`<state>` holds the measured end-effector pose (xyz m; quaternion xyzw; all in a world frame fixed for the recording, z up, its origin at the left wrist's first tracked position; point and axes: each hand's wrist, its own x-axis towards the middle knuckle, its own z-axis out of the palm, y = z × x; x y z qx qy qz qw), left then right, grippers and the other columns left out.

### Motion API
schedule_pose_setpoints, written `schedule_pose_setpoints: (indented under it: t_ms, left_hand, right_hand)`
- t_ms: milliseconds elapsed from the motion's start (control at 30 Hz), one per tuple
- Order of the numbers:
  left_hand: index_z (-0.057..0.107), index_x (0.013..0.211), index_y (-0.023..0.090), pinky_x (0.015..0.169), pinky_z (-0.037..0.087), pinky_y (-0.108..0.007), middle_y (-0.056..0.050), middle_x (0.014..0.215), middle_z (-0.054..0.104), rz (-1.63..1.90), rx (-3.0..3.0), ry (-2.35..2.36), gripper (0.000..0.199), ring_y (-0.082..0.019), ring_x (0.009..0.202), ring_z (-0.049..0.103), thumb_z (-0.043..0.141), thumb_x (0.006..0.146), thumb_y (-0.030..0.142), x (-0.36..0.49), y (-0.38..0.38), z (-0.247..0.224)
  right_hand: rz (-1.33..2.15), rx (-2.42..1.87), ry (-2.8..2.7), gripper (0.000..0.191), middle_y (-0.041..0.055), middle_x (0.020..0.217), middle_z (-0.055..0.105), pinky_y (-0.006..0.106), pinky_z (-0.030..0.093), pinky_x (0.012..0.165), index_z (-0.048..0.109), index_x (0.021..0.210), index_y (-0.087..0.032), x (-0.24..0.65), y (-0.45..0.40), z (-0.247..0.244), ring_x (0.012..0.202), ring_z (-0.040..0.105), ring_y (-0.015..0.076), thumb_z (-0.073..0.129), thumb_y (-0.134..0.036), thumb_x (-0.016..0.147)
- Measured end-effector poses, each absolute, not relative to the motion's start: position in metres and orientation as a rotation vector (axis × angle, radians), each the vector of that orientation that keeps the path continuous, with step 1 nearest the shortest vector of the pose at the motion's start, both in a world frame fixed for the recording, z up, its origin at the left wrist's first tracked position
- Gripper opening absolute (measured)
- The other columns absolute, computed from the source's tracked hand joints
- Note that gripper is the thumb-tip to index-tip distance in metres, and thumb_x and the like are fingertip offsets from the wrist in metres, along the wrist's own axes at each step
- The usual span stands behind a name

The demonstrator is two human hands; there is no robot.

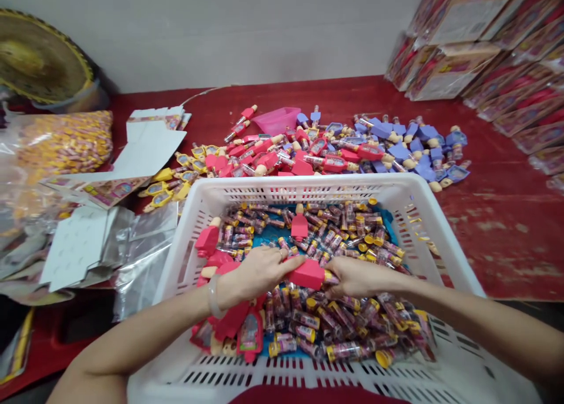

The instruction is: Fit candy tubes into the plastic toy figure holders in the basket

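Over a white plastic basket [304, 185], my left hand [259, 272] is closed around a red plastic toy piece [307, 274]. My right hand [352, 276] pinches a small yellow-capped tube [329, 277] at the right end of that piece; whether the tube is inserted cannot be made out. Many clear tubes with yellow caps [304, 325] lie loose in the basket. More red toy pieces [250, 330] rest along its left side. Another red piece [299, 225] lies on the tubes near the back.
Behind the basket, red toys [302, 164] and purple toys [425, 166] are piled on the red table [506, 234], with yellow toys [159, 198] further left. White cards [74, 245] and clear bags [143, 263] lie at left, near a bulging bag [66, 142]. Packaged boxes [458, 69] stand stacked at right.
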<state>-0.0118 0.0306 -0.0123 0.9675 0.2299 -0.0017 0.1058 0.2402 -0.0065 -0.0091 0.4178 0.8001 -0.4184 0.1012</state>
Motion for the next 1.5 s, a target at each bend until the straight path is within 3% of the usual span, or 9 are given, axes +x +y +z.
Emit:
schedule_pose_setpoints:
  t_ms: [167, 267, 400, 500, 700, 833, 967, 1233, 1500]
  left_hand:
    - [0.02, 0.148, 0.019, 0.059, 0.043, -0.024, -0.003, 0.083, 0.065, -0.125, 2.445, 0.668, 0.07, -0.015, 0.067, 0.06, 0.053, 0.091, 0.042, -0.016, 0.039, -0.001]
    - [0.026, 0.143, 0.015, 0.056, 0.042, -0.023, 0.001, 0.069, 0.063, -0.153, 2.283, 0.636, 0.069, -0.014, 0.06, 0.058, 0.053, 0.09, 0.05, -0.016, 0.041, 0.004]
    - [0.046, 0.129, 0.02, 0.069, 0.044, -0.029, -0.005, 0.085, 0.063, 0.12, 2.757, 0.662, 0.034, -0.018, 0.078, 0.059, 0.041, 0.096, 0.021, -0.012, 0.034, -0.005]
    - [0.048, 0.128, 0.027, 0.073, 0.043, -0.033, -0.007, 0.094, 0.061, 0.171, 2.981, 0.692, 0.041, -0.02, 0.085, 0.057, 0.036, 0.093, 0.008, -0.011, 0.03, -0.012]
    - [0.029, 0.142, 0.02, 0.068, 0.045, -0.027, -0.006, 0.1, 0.064, -0.114, 2.232, 0.738, 0.064, -0.02, 0.082, 0.06, 0.056, 0.088, 0.042, -0.018, 0.04, -0.002]
    - [0.051, 0.122, 0.018, 0.073, 0.046, -0.031, -0.008, 0.104, 0.064, -0.077, 2.255, 0.742, 0.036, -0.022, 0.087, 0.06, 0.05, 0.092, 0.037, -0.014, 0.036, -0.001]
    - [0.054, 0.118, 0.016, 0.08, 0.043, -0.037, -0.011, 0.1, 0.063, 0.076, 2.709, 0.845, 0.029, -0.024, 0.094, 0.057, 0.041, 0.092, 0.016, -0.009, 0.029, -0.012]
    - [0.043, 0.132, 0.018, 0.059, 0.043, -0.025, -0.002, 0.084, 0.065, -0.25, 2.072, 0.714, 0.063, -0.018, 0.07, 0.06, 0.056, 0.084, 0.057, -0.019, 0.047, 0.003]
    - [0.051, 0.111, 0.016, 0.079, 0.044, -0.036, -0.009, 0.098, 0.06, 0.126, 2.837, 0.74, 0.024, -0.022, 0.091, 0.056, 0.042, 0.09, 0.011, -0.012, 0.035, -0.019]
  right_hand:
    - [-0.415, 1.516, 2.561, 0.021, 0.0104, 0.078, 0.068, 0.029, 0.037, 0.065, 0.062, 0.098, -0.012, 0.238, -0.006, -0.02, 0.072, 0.061, 0.022, 0.05, -0.011, 0.081]
    - [-0.228, 1.508, 2.643, 0.023, 0.0131, 0.08, 0.067, 0.032, 0.036, 0.07, 0.063, 0.098, -0.011, 0.238, -0.008, -0.018, 0.077, 0.061, 0.024, 0.045, -0.008, 0.083]
    - [-0.914, 1.494, 2.426, 0.011, 0.0034, 0.07, 0.066, 0.023, 0.034, 0.055, 0.063, 0.087, -0.016, 0.239, -0.006, -0.013, 0.062, 0.059, 0.0171, 0.055, -0.02, 0.081]
    - [-1.399, 1.311, 2.269, 0.015, -0.0024, 0.069, 0.066, 0.019, 0.033, 0.05, 0.063, 0.084, -0.019, 0.239, -0.003, -0.015, 0.06, 0.058, 0.0137, 0.06, -0.033, 0.081]
    - [-0.511, 1.601, 2.546, 0.028, 0.0158, 0.084, 0.068, 0.031, 0.037, 0.07, 0.063, 0.102, -0.009, 0.236, -0.007, -0.022, 0.081, 0.061, 0.0246, 0.045, -0.007, 0.081]
    - [-0.558, 1.537, 2.528, 0.023, 0.0107, 0.077, 0.068, 0.027, 0.036, 0.061, 0.065, 0.097, -0.012, 0.236, -0.01, -0.022, 0.069, 0.061, 0.0213, 0.052, -0.013, 0.078]
    - [-1.156, 1.343, 2.359, 0.015, -0.0017, 0.068, 0.065, 0.021, 0.033, 0.051, 0.065, 0.083, -0.018, 0.237, -0.004, -0.022, 0.059, 0.058, 0.0141, 0.058, -0.031, 0.08]
    - [-0.704, 1.554, 2.441, 0.029, 0.0174, 0.09, 0.068, 0.032, 0.037, 0.07, 0.061, 0.104, -0.009, 0.233, -0.007, -0.029, 0.084, 0.062, 0.0261, 0.046, -0.006, 0.079]
    - [-1.193, 1.287, 2.382, 0.02, -0.0047, 0.067, 0.065, 0.018, 0.033, 0.048, 0.062, 0.081, -0.019, 0.234, -0.011, -0.037, 0.053, 0.056, 0.0102, 0.061, -0.038, 0.083]
